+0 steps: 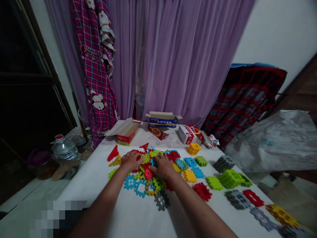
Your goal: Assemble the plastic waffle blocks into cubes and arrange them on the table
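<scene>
A loose heap of toothed plastic building pieces in several colours lies mid-table. My left hand rests on the heap's left side, fingers stretched out towards a lime-green piece. On the right side of the heap lies my right hand, fingers apart, the thumb near a round red piece. A small blue piece shows partly under its fingertips. Nearer to me are a blue square frame and a grey window piece. A red cone-like piece lies left of my left hand.
Sorted pieces spread to the right: a green stack, a grey stack, and a yellow stack. A yellow ring-shaped piece sits farther back. Cardboard boxes, including an open red one and a blue one, stand along the table's far edge.
</scene>
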Available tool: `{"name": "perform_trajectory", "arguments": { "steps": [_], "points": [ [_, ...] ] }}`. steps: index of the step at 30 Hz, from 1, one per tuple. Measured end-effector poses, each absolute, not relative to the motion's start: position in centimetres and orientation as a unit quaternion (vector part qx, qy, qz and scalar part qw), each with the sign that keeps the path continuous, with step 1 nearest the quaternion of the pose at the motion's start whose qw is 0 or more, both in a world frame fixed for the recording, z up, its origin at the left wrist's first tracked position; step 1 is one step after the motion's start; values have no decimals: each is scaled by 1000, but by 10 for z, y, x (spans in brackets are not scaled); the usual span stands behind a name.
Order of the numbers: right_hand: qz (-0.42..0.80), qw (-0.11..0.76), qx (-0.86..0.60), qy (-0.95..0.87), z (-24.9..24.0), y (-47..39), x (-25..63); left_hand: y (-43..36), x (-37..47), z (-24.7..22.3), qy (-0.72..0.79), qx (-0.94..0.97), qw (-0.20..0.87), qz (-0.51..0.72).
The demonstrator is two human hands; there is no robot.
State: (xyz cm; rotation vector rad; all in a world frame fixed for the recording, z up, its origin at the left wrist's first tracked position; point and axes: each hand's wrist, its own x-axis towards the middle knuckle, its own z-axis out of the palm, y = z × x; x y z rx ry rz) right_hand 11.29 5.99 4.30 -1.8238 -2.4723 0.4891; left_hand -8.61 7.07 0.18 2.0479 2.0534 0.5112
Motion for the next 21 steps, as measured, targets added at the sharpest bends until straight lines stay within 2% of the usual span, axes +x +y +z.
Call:
{"name": "perform_trajectory", "arguments": {
  "steps": [4,9,12,16,21],
  "points": [
    [125,60,-563,-815,32,33,108,43,-79,1,716,675,88,152],
    [153,118,-530,-826,29,24,123,16,-80,3,751,645,81,115],
    [147,145,-602,-771,33,41,143,7,-86,6,762,636,59,110],
    [141,140,-685,-701,31,73,172,-1,-89,2,787,607,41,100],
    [150,144,-690,-693,15,83,167,-7,-82,-12,807,578,41,114]
  ]
}}
